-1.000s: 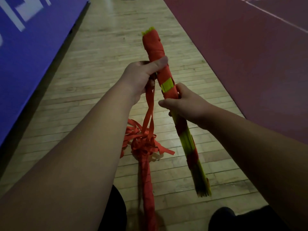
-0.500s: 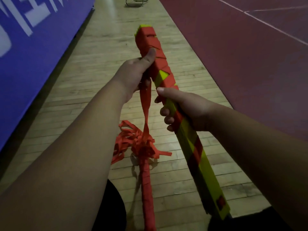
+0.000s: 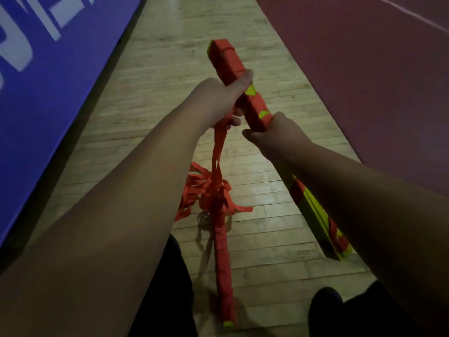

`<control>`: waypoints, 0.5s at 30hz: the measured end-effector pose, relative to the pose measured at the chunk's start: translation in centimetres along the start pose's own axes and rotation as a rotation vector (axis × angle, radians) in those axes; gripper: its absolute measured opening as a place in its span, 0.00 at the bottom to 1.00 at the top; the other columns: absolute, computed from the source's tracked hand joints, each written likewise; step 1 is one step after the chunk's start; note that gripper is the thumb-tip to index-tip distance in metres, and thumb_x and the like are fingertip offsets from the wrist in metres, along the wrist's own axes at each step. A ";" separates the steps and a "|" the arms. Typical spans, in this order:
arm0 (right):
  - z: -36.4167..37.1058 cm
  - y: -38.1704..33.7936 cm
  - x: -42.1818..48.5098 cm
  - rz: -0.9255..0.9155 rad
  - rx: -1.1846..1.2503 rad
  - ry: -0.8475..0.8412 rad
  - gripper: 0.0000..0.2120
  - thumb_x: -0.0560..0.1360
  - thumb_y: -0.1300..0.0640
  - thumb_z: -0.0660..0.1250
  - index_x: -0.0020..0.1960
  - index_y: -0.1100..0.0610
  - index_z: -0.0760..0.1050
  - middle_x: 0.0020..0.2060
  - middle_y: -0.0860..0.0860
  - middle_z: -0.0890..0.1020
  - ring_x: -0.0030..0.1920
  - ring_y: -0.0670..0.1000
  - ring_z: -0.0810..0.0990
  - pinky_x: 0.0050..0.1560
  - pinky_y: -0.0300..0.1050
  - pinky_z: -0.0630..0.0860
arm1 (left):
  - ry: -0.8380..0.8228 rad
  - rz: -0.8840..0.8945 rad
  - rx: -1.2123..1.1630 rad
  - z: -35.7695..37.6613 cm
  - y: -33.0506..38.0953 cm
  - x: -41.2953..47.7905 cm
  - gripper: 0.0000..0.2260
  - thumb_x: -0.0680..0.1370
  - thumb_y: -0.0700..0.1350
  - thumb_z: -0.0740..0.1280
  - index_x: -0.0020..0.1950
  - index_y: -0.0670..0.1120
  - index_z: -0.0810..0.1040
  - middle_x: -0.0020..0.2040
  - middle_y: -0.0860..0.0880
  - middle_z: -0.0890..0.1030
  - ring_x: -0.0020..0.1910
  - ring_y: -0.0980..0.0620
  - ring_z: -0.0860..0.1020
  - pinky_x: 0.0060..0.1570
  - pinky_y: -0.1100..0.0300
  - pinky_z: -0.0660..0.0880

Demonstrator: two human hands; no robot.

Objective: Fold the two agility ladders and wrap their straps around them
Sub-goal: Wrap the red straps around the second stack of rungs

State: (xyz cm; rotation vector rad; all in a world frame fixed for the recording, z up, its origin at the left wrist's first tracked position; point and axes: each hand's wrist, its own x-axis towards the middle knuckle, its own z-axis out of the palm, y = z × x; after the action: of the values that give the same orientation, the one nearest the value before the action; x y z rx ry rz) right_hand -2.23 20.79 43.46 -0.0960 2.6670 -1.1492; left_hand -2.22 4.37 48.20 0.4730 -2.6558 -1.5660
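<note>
A folded ladder bundle (image 3: 228, 59) of yellow rungs, its upper part wound in orange strap, is held up slanting over the floor. My left hand (image 3: 218, 98) grips it near the top, thumb lying along it, and also holds the loose orange strap (image 3: 217, 152) that hangs down. My right hand (image 3: 274, 135) grips the bundle lower, just under the wrapped part. The bundle's bare yellow lower end (image 3: 323, 229) shows below my right forearm. A second ladder bundle (image 3: 224, 268), fully wrapped in orange, lies on the floor with a tangle of strap (image 3: 209, 193) at its far end.
The wooden floor (image 3: 170, 69) runs ahead between a blue mat (image 3: 48, 69) on the left and a dark red court surface (image 3: 364, 81) on the right. My dark trouser legs and a shoe (image 3: 325, 307) are at the bottom edge.
The held bundle has turned in my hands, showing a flatter orange face. My left thumb has slid along it and my right hand has shifted closer under the wrapped section.
</note>
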 end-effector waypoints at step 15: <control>-5.3 -2.9 -5.7 -0.063 0.504 -0.690 0.24 0.81 0.41 0.69 0.70 0.57 0.77 0.46 0.54 0.86 0.50 0.55 0.86 0.54 0.52 0.83 | 0.186 -0.027 -0.393 -2.5 0.4 -4.3 0.31 0.76 0.77 0.66 0.44 0.48 0.84 0.34 0.49 0.83 0.40 0.45 0.81 0.55 0.45 0.81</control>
State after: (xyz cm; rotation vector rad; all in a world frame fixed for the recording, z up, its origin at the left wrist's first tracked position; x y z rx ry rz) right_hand 1.96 23.41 50.10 -0.4041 1.7463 -1.4437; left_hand 2.24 3.61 50.37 0.5980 -2.1438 -1.8845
